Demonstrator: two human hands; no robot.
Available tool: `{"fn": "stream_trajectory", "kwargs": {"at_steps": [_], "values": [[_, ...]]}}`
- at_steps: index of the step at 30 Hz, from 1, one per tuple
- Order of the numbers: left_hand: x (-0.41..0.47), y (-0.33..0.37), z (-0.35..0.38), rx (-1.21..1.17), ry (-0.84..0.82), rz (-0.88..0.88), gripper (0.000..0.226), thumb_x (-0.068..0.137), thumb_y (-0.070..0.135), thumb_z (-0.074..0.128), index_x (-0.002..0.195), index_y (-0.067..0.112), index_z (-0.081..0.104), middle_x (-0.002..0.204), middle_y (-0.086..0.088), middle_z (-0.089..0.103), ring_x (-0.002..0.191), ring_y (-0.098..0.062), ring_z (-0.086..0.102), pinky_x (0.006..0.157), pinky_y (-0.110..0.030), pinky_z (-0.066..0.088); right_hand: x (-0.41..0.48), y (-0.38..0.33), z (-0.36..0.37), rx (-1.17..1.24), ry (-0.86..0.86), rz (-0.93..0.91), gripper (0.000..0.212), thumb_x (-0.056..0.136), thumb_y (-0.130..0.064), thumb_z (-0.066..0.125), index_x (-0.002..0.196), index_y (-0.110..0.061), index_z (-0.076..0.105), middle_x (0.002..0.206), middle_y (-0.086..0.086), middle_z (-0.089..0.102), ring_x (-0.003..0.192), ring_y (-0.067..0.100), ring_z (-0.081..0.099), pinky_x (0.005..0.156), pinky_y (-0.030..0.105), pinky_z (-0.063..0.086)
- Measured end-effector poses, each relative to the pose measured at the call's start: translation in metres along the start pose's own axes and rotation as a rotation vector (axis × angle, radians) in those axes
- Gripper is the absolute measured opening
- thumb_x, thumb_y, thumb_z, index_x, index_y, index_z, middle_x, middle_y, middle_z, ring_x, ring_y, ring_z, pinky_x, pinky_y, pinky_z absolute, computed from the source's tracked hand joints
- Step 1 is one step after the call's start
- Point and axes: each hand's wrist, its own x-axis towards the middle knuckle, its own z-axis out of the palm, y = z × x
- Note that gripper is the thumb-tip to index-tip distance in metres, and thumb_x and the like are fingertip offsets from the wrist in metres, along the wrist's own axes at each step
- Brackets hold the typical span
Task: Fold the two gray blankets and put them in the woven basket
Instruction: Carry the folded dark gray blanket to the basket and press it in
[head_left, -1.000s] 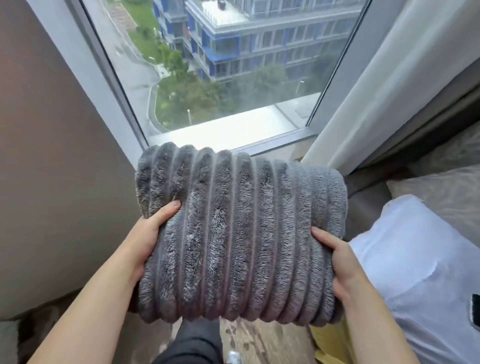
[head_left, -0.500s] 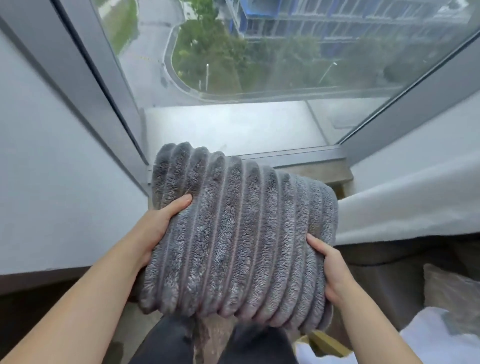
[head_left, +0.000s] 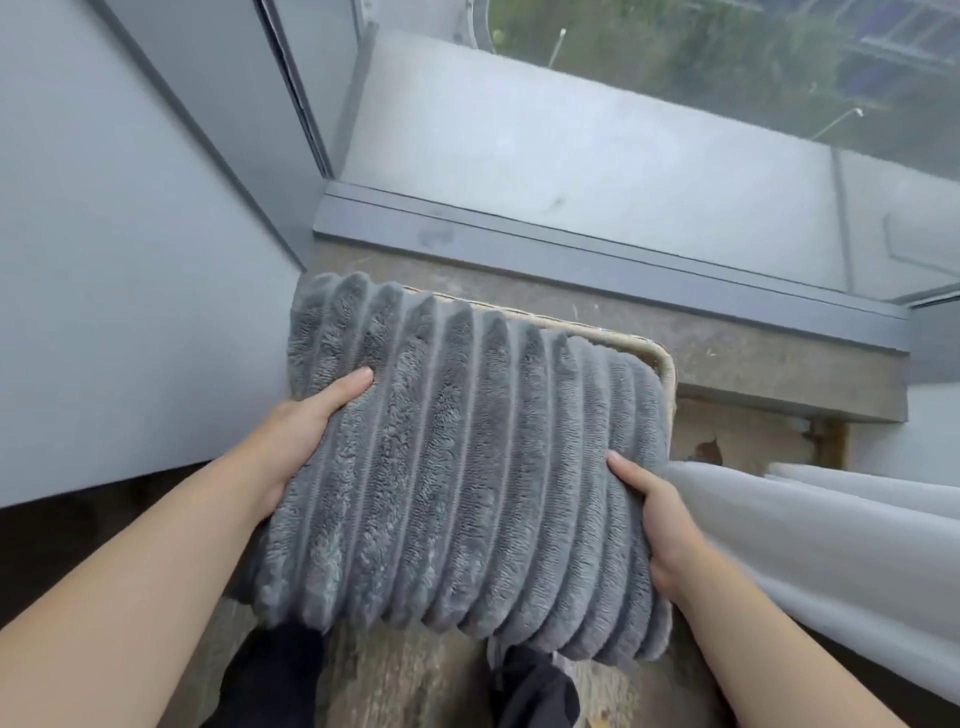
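Gray blanket (head_left: 457, 467), ends gripped by L hand (head_left: 293, 441) & R hand (head_left: 662, 519), hides most of woven basket (head_left: 666, 366), curtain (head_left: 831, 545) beside.

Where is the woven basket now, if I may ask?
The woven basket sits centre of the head view, below the window sill, hidden under the gray blanket except its far rim.

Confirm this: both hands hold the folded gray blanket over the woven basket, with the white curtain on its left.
One thing is wrong. In the head view the left hand and right hand do hold the folded gray blanket over the woven basket, but the white curtain is on its right, not its left.
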Motion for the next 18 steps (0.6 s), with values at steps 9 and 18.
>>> {"fn": "stream_trajectory", "kwargs": {"at_steps": [9,18], "values": [[0.060,-0.015,0.015,0.005,0.087,0.089,0.080,0.040,0.078,0.072,0.104,0.030,0.069,0.088,0.010,0.075,0.079,-0.014,0.072,0.070,-0.027,0.053,0.070,0.000,0.004,0.026,-0.011,-0.080,0.022,0.082,-0.033,0.063,0.096,-0.025,0.078,0.107,0.010,0.074,0.092,0.031,0.072,0.066,0.041,0.058],[0.078,-0.015,0.058,0.056,0.191,0.276,0.026,0.063,0.062,0.075,0.066,0.071,0.051,0.071,0.050,0.050,0.080,0.016,0.045,0.084,-0.020,0.031,0.063,-0.001,-0.021,0.057,0.127,-0.110,0.027,0.085,-0.031,0.061,0.104,-0.018,0.075,0.110,0.013,0.072,0.096,0.033,0.070,0.078,0.045,0.054]]}}
